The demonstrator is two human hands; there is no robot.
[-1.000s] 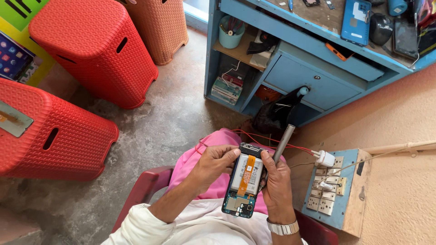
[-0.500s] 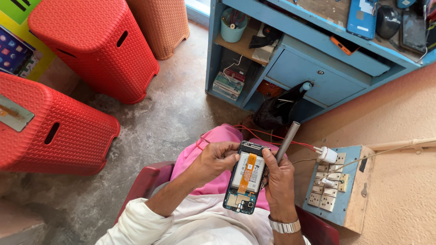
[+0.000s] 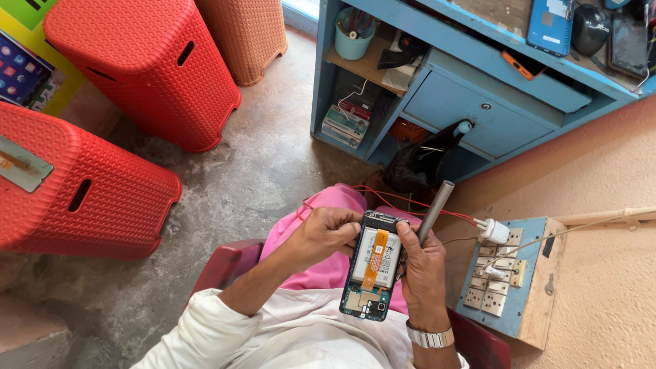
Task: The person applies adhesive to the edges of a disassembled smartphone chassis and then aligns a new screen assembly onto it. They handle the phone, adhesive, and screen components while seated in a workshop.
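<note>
Orange flex ribbon [image 3: 375, 258] runs down the middle of an opened phone [image 3: 372, 273], held back-side up over the lap, near the middle of the scene, with battery and circuit board exposed. The left hand [image 3: 328, 232] closes its grip on the phone's left edge, fingertips curled over the upper rim. The right hand [image 3: 420, 266] clamps the right edge, thumb on the frame, and also pinches a grey metal rod [image 3: 435, 209] that points up and away. Judged by its look, the phone is light and stiff but fragile with the cover off; hold it by the frame edges, never by the ribbon or board. A blue socket board [image 3: 509, 290] lies just right.
</note>
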